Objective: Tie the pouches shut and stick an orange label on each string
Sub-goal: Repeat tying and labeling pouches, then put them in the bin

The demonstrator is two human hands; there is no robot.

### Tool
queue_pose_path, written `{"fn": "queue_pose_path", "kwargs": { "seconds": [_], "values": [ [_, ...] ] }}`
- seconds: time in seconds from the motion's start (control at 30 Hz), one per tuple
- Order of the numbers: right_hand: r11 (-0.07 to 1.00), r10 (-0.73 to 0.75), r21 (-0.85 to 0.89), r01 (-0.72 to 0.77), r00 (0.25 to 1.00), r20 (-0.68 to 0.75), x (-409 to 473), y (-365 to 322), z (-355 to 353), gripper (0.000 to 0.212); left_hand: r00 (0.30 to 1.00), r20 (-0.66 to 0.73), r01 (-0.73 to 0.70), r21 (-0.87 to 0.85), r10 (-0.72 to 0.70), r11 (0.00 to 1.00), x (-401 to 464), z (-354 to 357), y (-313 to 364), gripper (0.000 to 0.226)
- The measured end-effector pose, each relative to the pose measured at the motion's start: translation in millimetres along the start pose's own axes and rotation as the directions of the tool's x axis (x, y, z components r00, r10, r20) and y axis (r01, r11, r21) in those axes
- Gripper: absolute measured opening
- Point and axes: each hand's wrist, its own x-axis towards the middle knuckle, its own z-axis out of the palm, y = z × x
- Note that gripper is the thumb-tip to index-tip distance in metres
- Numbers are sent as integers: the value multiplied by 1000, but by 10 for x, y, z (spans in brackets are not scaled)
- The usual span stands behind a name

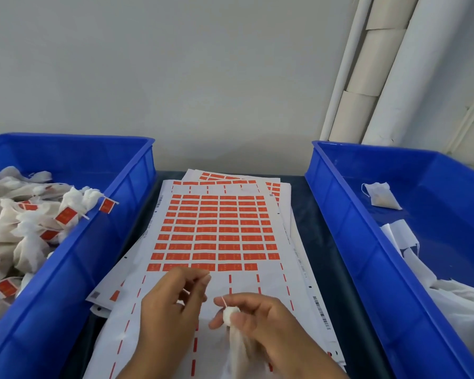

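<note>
Right hand [260, 321] grips gathered neck of pouch [237, 343], string [224, 302] sticking up. Left hand [173, 305] beside it, fingers curled — looks like pinching string end, uncertain. Pull knot snug before reaching to label sheet [219, 231] just beyond hands — keep neck bunched.

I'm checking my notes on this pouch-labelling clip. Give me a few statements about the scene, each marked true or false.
1. The right hand grips a pouch by its gathered neck. True.
2. The left bin holds pouches with orange labels. True.
3. The label sheet has every row full. False: its lower rows are peeled away.
4. The right bin is red. False: blue.
5. The left hand pinches a string. True.
</note>
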Motion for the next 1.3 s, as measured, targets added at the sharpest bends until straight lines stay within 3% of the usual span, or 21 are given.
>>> {"fn": "queue_pose_path", "kwargs": {
  "seconds": [0.07, 0.3, 0.47, 0.63, 0.8, 0.93, 1.17, 1.3],
  "values": [
    [996, -26, 89, 28, 999, -24, 3, 20, 18, 34, 990, 28, -136, -23, 137, 990, -24, -22, 45, 17],
    [958, -95, 258, 121, 989, -113, -19, -40, -62, 9, 957, 78, -283, 62, 278, 957, 34, -94, 155, 20],
    [954, -21, 271, 126, 934, -358, 22, -227, -401, 25, 956, 291, -7, 164, -41, 986, 326, 144, 237, 23],
    [977, 42, 201, 71, 861, -507, 218, -324, -725, 9, 841, 484, 80, 330, -241, 941, 448, 693, 125, 52],
    [959, 171, 281, -36, 864, -474, 441, -84, -780, 9, 809, 537, 1, 408, -241, 913, 398, 955, -92, 72],
    [926, 191, 378, 0, 863, -468, 510, 89, -810, 7, 827, 517, -49, 460, -222, 887, 310, 1015, -241, 76],
    [946, 167, 324, 4, 851, -498, 516, 104, -753, 8, 822, 525, -65, 473, -222, 879, 329, 1039, -292, 69],
    [956, 156, 292, 2, 842, -517, 520, 99, -735, 7, 827, 535, -148, 503, -172, 851, 329, 1025, -245, 59]
  ]
}}
